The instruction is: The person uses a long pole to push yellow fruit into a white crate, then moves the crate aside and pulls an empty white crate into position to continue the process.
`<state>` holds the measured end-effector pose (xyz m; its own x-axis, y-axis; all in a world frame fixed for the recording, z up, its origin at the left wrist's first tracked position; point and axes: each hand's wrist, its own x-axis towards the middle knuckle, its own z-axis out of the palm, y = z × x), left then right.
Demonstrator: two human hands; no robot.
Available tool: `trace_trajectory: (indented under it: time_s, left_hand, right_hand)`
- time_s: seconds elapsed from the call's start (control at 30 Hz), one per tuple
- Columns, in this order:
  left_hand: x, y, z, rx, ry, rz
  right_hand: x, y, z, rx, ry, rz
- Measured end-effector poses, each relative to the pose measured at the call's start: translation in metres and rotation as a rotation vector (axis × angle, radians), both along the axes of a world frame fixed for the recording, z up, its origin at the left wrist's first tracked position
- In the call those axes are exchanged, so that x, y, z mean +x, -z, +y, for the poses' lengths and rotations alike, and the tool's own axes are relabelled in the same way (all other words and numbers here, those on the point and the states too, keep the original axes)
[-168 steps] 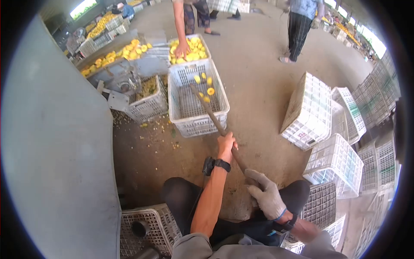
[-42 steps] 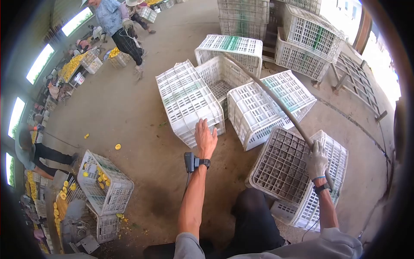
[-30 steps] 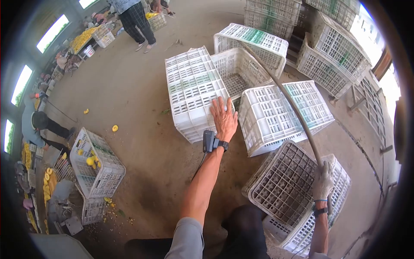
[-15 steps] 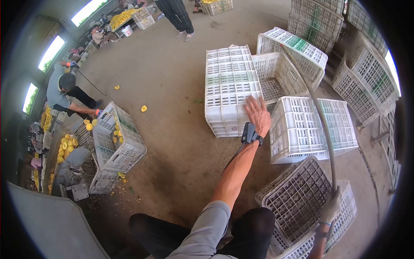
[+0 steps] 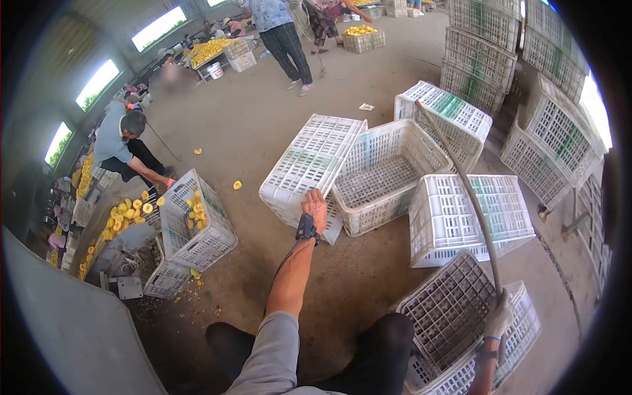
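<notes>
My bare left hand (image 5: 315, 209) grips the near edge of a tilted white crate (image 5: 313, 155), fingers curled over its rim. Just right of that crate stands an open crate (image 5: 388, 172), its inside showing. In my gloved right hand (image 5: 499, 315) is a long curved stick (image 5: 469, 187) that reaches up and leftward over the crates. Beneath the right hand lies a white crate (image 5: 520, 329) with a dark-bottomed grid crate (image 5: 451, 309) beside it. A white crate with green marks (image 5: 467, 217) rests above them.
At the left a co-worker (image 5: 122, 135) bends by a crate holding yellow fruit (image 5: 197, 217), near a pile of fruit (image 5: 125, 216). Crate stacks (image 5: 480, 52) rise at the upper right. Another person (image 5: 283, 43) stands at the back. A grey panel (image 5: 72, 316) is at lower left.
My left hand has moved left and closed on the crate's edge, and that crate has shifted left and tilted, uncovering more of the open crate. The camera view has tipped up slightly.
</notes>
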<state>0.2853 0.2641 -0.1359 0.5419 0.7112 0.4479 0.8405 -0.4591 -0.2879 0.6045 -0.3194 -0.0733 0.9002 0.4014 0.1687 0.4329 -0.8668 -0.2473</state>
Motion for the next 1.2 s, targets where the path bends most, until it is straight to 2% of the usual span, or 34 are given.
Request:
trace_trajectory:
  time_s: [0.07, 0.13, 0.17, 0.23, 0.5, 0.6, 0.7, 0.87, 0.93, 1.03, 1.13, 1.2]
  left_hand:
    - [-0.034, -0.018, -0.018, -0.080, 0.024, -0.066]
    - [-0.076, -0.027, -0.041, -0.134, 0.032, -0.143]
    - [-0.092, -0.027, -0.052, -0.209, -0.002, -0.147]
    - [-0.123, -0.030, -0.071, -0.346, -0.079, -0.164]
    - [-0.230, -0.047, -0.201, -0.330, -0.214, -0.177]
    - [-0.266, -0.035, -0.236, -0.248, -0.255, -0.164]
    - [-0.297, -0.071, -0.270, -0.291, -0.321, -0.304]
    - [-0.365, -0.113, -0.281, -0.320, -0.440, -0.523]
    - [-0.389, -0.113, -0.276, -0.293, -0.512, -0.557]
    - [-0.419, -0.111, -0.272, -0.234, -0.581, -0.624]
    - [-0.439, -0.104, -0.269, -0.232, -0.722, -0.658]
    - [-0.449, -0.100, -0.267, -0.249, -0.749, -0.659]
  right_hand:
    - [-0.003, -0.002, -0.001, 0.026, 0.000, 0.038]
    - [-0.004, 0.002, -0.007, 0.059, -0.055, -0.067]
    - [-0.002, 0.006, -0.009, 0.075, -0.087, -0.122]
    - [-0.006, 0.000, -0.006, 0.046, -0.027, -0.056]
    - [-0.005, 0.004, -0.011, 0.039, -0.051, -0.023]
    - [0.000, 0.019, -0.020, 0.083, -0.106, -0.076]
    - [-0.008, 0.012, -0.024, 0.080, -0.108, -0.027]
    - [0.001, 0.037, -0.031, 0.155, -0.164, -0.129]
    - [0.000, 0.038, -0.032, 0.146, -0.153, -0.161]
    - [-0.003, 0.032, -0.030, 0.079, -0.034, 0.011]
    - [-0.018, 0.021, -0.038, 0.151, -0.062, -0.032]
    - [-0.029, -0.001, -0.041, 0.088, -0.073, 0.025]
